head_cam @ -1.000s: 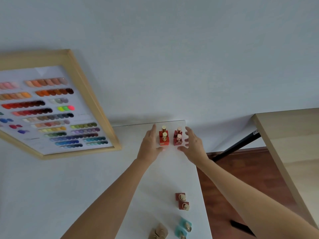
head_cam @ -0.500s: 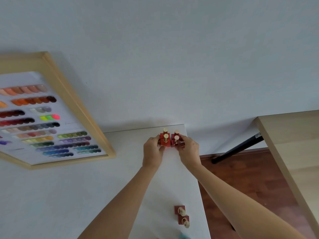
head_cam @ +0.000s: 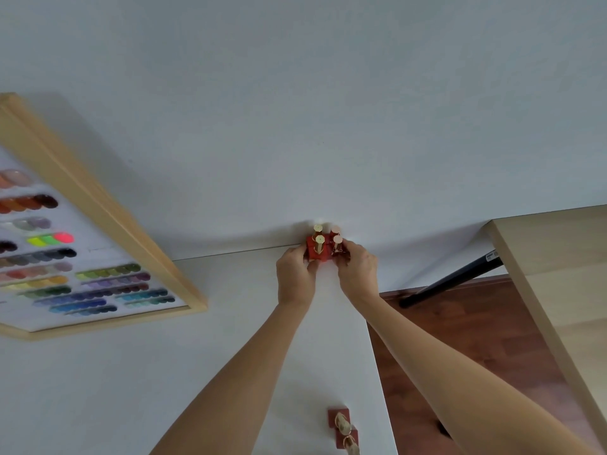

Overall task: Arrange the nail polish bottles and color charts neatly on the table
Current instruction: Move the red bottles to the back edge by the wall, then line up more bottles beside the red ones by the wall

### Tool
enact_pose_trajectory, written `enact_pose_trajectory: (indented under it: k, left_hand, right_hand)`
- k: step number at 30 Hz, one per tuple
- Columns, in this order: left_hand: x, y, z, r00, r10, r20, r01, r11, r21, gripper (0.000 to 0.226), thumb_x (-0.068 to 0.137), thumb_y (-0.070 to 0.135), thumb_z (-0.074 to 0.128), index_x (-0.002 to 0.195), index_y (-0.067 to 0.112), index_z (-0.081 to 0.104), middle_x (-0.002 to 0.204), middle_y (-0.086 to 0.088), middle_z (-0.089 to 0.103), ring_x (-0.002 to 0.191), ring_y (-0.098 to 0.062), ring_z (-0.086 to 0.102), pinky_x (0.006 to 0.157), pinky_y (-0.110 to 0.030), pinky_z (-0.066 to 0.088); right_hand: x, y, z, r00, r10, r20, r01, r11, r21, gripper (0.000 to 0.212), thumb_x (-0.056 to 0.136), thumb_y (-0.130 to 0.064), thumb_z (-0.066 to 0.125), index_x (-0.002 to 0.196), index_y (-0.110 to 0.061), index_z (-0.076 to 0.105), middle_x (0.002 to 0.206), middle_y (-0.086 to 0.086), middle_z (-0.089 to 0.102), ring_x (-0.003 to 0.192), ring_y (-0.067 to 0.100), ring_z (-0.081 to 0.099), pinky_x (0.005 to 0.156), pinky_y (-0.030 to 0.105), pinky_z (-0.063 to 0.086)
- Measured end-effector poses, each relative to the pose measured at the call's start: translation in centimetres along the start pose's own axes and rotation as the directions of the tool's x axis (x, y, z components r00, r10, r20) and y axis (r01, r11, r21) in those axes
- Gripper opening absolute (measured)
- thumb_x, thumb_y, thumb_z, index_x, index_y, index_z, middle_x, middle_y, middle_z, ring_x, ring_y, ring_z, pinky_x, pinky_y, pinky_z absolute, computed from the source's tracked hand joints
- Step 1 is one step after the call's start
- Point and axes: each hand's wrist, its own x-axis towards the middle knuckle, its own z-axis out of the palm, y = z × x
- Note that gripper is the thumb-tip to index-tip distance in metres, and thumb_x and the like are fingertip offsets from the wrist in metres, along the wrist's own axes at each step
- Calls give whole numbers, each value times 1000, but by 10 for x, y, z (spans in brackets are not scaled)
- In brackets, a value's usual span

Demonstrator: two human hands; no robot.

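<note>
At far left, a color chart (head_cam: 75,257) in a pale wooden frame lies flat on the white tabletop (head_cam: 164,372), rows of swatches facing up. Right of it, at the tabletop's far edge by the wall, the left hand (head_cam: 295,277) and right hand (head_cam: 356,274) press in from either side on a cluster of four red nail polish bottles (head_cam: 323,249) with gold caps; each grip is closed around the cluster, fingers touching the bottles, which stand upright and tight together. Near the bottom edge, two dark red bottles (head_cam: 341,428) sit touching by the tabletop's right edge. Farther right stands a wooden table (head_cam: 558,274) over brown floor
</note>
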Motion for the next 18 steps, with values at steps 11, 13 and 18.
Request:
enact_pose_trajectory:
  k: [11,13,18]
  left_hand:
    - [5,4,3,1000,-2,24,1,999,44,6,79,2,66,84,5,66,70,-6,61,66,-20,53,64,-27,45]
    - [5,5,1,999,-11,35,9,998,55,4,79,3,67,81,5,64,68,-8,59,67,-25,54,63,-25,40]
    - [-11,3,-12,993,-54,100,47,996,69,20,79,10,73,92,-1,64,87,-19,64,83,-28,59,76,-29,46]
  right_hand:
    - [5,4,-5,1000,-14,13,15,1000,-12,13,84,4,51,87,-4,62,71,11,62,68,28,49,66,35,40]
    - [6,3,-7,999,-5,32,5,1000,-13,9,85,1,54,87,-4,60,75,12,63,72,29,52,69,37,43]
    - [-4,8,-15,994,75,79,-73,997,-17,13,84,-2,62,96,-3,59,93,15,64,91,28,58,79,36,46]
